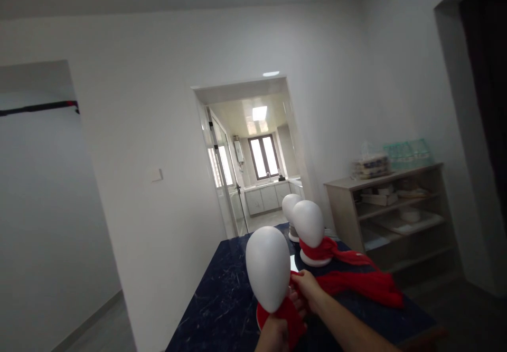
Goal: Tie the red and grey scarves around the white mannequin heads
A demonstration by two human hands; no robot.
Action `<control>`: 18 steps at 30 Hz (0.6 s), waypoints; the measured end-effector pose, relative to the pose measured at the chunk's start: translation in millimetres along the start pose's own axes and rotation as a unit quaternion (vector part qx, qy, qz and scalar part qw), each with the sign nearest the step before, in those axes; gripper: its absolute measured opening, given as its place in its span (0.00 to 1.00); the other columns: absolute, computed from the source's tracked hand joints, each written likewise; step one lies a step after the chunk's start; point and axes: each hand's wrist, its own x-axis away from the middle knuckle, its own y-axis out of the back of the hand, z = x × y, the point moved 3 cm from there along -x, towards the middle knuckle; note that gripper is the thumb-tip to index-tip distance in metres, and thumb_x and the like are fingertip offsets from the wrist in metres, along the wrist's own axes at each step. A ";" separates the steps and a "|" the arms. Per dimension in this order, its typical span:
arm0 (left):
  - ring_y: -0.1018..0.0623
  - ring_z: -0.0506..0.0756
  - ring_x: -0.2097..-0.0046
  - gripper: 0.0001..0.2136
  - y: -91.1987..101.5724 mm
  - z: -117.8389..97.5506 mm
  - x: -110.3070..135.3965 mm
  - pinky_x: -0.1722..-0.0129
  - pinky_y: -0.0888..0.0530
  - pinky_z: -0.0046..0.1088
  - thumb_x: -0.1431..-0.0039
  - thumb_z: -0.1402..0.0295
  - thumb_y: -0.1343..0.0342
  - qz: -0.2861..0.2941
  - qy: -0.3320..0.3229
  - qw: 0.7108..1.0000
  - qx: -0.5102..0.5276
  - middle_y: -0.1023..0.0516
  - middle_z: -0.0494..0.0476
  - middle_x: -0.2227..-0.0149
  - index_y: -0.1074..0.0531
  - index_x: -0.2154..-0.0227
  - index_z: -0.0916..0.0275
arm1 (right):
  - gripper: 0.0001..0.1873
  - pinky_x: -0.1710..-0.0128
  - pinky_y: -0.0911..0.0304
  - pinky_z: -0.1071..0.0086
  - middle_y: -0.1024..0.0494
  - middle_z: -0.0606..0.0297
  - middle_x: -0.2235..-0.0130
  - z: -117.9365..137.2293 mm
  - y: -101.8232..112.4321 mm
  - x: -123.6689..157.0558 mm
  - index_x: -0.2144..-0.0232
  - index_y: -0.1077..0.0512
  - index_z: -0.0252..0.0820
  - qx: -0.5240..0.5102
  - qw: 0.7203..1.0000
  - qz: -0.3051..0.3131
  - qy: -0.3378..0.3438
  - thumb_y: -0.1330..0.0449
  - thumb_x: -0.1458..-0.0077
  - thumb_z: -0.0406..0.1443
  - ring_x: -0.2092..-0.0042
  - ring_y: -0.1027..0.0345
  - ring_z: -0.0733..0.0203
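A smooth white mannequin head (268,267) stands nearest me, with a red scarf (293,324) around its neck. My right hand (308,287) pinches part of the scarf at the right side of the head. Low in front of the neck, my left hand (274,332) is closed on the scarf, its fingers partly hidden. Behind stands a second white mannequin head (308,222) on a round base, its own red scarf (362,283) wrapped at the neck and trailing right across the table. A third white head (291,207) is partly hidden behind it.
The heads stand on a dark blue table (222,283) with pale marks. At the right, a wooden shelf unit (340,199) holds packs, boxes and trays. A doorway beyond the table shows a kitchen with a window (263,157). White walls surround the room.
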 end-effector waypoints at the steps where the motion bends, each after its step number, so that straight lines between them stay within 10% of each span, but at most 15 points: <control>1: 0.15 0.67 0.58 0.19 -1.8 -0.5 2.3 0.60 0.22 0.42 0.57 0.61 0.32 -0.002 -0.006 1.000 -0.004 0.15 0.64 0.66 0.20 0.60 0.60 | 0.17 0.79 0.46 0.72 0.32 0.75 0.80 1.3 5.6 5.8 0.73 0.42 0.50 0.017 1.000 -0.022 0.009 0.34 0.53 0.39 0.81 0.37 0.64; 8: 0.15 0.66 0.63 0.15 -20.6 -13.9 20.7 0.60 0.20 0.45 0.62 0.68 0.30 0.057 -0.019 0.998 0.003 0.19 0.60 0.71 0.22 0.67 0.60 | 0.14 0.67 0.39 0.66 0.23 0.71 0.74 2.6 35.7 52.5 0.71 0.36 0.49 0.156 0.969 -0.123 0.145 0.33 0.57 0.33 0.68 0.26 0.55; 14: 0.22 0.77 0.40 0.33 -4.4 -28.7 34.7 0.38 0.28 0.56 0.74 0.81 0.42 0.172 -0.023 0.985 0.003 0.16 0.66 0.49 0.16 0.57 0.61 | 0.10 0.55 0.32 0.59 0.16 0.59 0.65 -15.3 14.9 72.2 0.70 0.27 0.47 0.198 0.955 -0.072 0.208 0.46 0.43 0.41 0.58 0.22 0.47; 18: 0.24 0.74 0.36 0.37 3.3 -29.1 38.0 0.34 0.32 0.53 0.71 0.78 0.43 0.193 0.022 0.981 0.015 0.17 0.59 0.44 0.17 0.50 0.55 | 0.16 0.48 0.30 0.58 0.14 0.59 0.59 -28.5 0.4 77.1 0.64 0.23 0.46 0.154 0.971 -0.030 0.181 0.47 0.53 0.32 0.52 0.20 0.47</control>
